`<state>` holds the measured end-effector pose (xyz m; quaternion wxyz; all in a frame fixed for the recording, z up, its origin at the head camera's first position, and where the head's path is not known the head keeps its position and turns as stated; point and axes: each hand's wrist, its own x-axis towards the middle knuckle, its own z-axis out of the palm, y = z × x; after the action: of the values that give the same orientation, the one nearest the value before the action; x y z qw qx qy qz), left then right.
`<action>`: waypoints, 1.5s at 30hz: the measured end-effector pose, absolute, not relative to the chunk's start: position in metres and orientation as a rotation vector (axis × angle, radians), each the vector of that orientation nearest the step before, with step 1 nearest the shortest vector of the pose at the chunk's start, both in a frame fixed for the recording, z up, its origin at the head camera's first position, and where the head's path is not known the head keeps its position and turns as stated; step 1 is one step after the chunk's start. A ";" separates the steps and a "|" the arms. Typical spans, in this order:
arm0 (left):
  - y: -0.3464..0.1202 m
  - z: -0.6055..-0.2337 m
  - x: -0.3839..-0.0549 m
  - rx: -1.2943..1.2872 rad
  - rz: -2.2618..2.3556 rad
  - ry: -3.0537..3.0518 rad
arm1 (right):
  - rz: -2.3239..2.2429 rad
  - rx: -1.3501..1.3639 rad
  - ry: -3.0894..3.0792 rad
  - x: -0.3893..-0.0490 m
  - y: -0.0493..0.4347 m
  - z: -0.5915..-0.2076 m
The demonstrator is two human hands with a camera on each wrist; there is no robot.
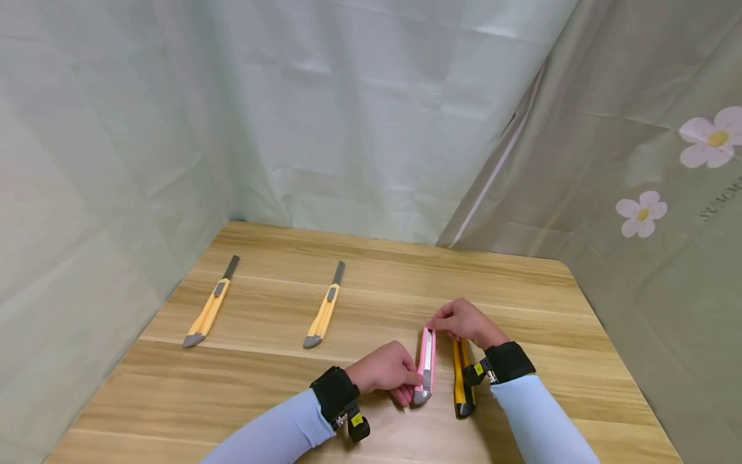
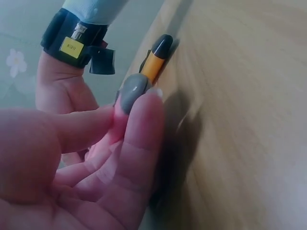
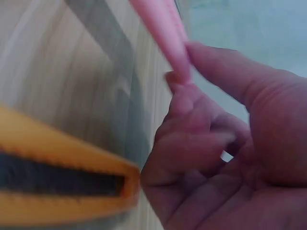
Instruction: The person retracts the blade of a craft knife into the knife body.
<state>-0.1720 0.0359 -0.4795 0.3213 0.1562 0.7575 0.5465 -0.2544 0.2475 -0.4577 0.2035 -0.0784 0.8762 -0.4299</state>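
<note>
A pink utility knife (image 1: 428, 361) with a grey end cap is held between both hands, close over the table. My left hand (image 1: 387, 370) pinches it near the grey cap (image 2: 134, 91), thumb on one side and a finger on the other. At its far end, the thumb and fingertips of my right hand (image 1: 466, 322) pinch the pink body (image 3: 168, 38). Just to the right lies an orange utility knife (image 1: 460, 380) with a black cap, partly covered by the right hand and wrist strap.
Two yellow utility knives, one at far left (image 1: 210, 309) and one left of centre (image 1: 324, 312), lie on the wooden table (image 1: 261, 399) with grey tips pointing away. Pale curtains (image 1: 359, 116) hang behind the table and on both sides.
</note>
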 end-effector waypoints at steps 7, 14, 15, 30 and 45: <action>0.052 -0.478 -0.177 0.428 1.338 2.024 | -1.048 -0.203 2.499 -0.262 0.256 -0.456; 0.067 -0.470 -0.180 0.424 1.211 2.075 | -0.837 -0.255 2.636 -0.269 0.249 -0.453; 0.068 -0.469 -0.181 0.425 1.188 2.079 | -0.813 -0.262 2.641 -0.270 0.248 -0.453; 0.074 -0.463 -0.185 0.434 0.996 2.182 | -0.663 -0.219 2.682 -0.270 0.242 -0.454; 0.068 -0.468 -0.187 0.482 1.019 2.188 | -0.729 -0.134 2.678 -0.270 0.241 -0.446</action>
<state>-0.1870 0.0676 -0.4683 0.3338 0.1845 0.8380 0.3902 -0.2698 0.2410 -0.4463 0.1804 -0.0476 0.9479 -0.2581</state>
